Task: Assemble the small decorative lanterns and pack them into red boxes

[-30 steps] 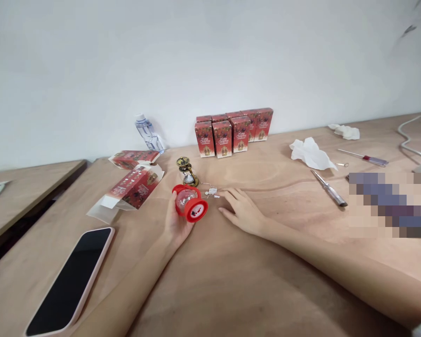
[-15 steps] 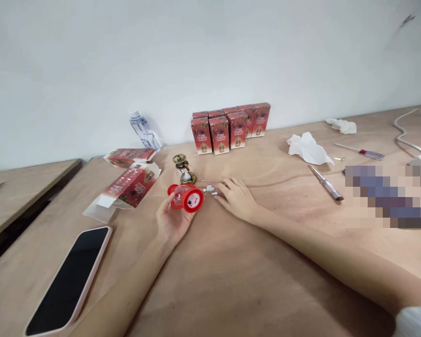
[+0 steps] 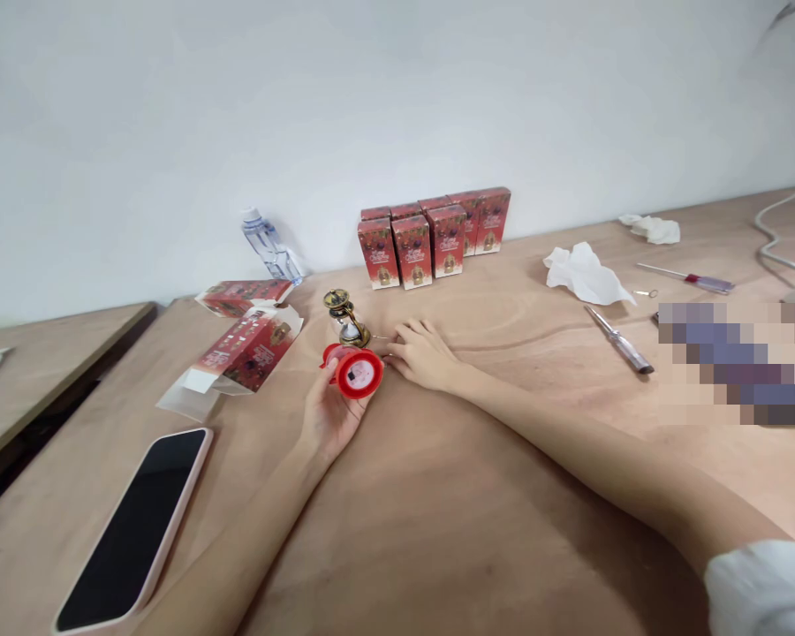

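My left hand (image 3: 335, 415) is closed around a small red lantern ornament (image 3: 335, 355) with a clear middle. Its round red-rimmed base (image 3: 359, 374) faces me, showing a white inside with a small dark spot. Just right of it, my right hand (image 3: 427, 355) rests low over the table, thumb and fingers curled together at the tips. Those fingertips cover the spot where small white pieces lay, so what they grip is hidden. Behind the red ornament stands a black and gold lantern (image 3: 346, 318) with a white piece inside.
Several red Christmas boxes (image 3: 412, 252) stand by the wall. Opened red boxes (image 3: 255, 349) and a water bottle (image 3: 269, 246) are at left, a phone (image 3: 136, 530) nearer. Tissues (image 3: 586, 272), screwdrivers (image 3: 619, 340), a cable (image 3: 768, 234) and a blurred patch (image 3: 735, 362) lie right.
My right hand has moved left onto the small white pieces, its fingers drawing together. My left hand has turned the red ornament's base more squarely toward me.
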